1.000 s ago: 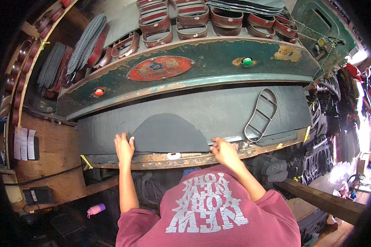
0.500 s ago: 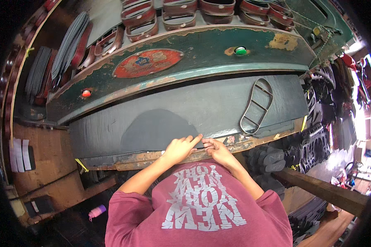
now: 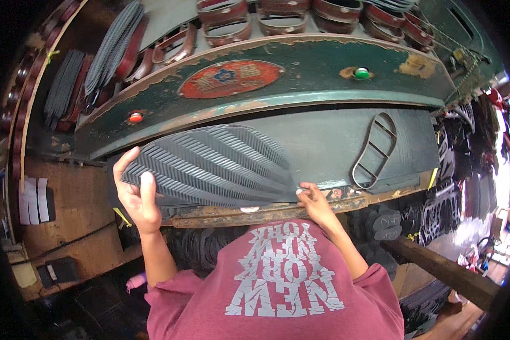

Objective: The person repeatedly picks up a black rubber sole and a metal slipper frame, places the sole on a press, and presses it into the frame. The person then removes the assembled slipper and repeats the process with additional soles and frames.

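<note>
A dark grey rubber sheet with slanting ribbed bands lies over the left half of the black machine bed. My left hand grips its left end, with the thumb on the ribbed face and the fingers round the edge. At the sheet's right end, my right hand is closed with its fingertips at the corner. Motion blurs the sheet's right end and lower edge there. To the right on the bed rests a shoe-sole-shaped metal cutting die with crossbars.
Behind the bed stands a worn green press beam with a red button and a green button. Several red-brown dies sit on top. A stack of ribbed sheets leans at upper left. A wooden beam juts out at right.
The sheet showed a plain face and now shows its ribbed face. My left hand has moved from beside the right hand to the sheet's far left end. The whole view has shifted slightly.
</note>
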### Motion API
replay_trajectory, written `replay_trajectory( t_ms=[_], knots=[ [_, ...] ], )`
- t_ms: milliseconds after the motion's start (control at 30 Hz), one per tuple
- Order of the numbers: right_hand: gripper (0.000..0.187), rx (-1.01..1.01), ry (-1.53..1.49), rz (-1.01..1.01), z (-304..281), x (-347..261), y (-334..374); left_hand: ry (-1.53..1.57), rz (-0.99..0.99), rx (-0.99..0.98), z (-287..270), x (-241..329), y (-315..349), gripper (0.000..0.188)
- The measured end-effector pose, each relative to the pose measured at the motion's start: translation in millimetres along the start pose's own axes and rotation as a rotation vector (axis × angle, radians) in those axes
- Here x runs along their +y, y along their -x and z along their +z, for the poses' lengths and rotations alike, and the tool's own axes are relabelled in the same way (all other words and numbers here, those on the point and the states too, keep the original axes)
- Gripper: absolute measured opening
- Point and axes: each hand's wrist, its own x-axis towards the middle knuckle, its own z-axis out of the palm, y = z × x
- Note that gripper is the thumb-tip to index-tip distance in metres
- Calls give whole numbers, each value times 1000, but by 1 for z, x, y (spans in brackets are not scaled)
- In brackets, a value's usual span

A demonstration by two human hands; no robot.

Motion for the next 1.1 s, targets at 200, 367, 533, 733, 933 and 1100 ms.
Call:
replay_trajectory(
  t_ms=[200,367,533,733,933,1100],
  knots=[
    [61,-16,-123,123,2,-24,-8,-130,-457,268,-24,-139,74,48],
    [49,-230,209,82,9,-41,-42,-147,-731,352,-15,-201,133,37],
    [49,-226,516,-262,20,-66,-50,-752,-487,-56,-34,-187,121,48],
    [31,-115,702,-659,8,-107,-32,-450,-394,-189,-24,-165,92,74],
    [25,36,575,-713,-35,-96,-19,-256,-209,-80,8,-161,92,37],
    [35,102,718,-629,-52,-70,-40,-257,-157,-231,31,-182,112,35]
  ],
)
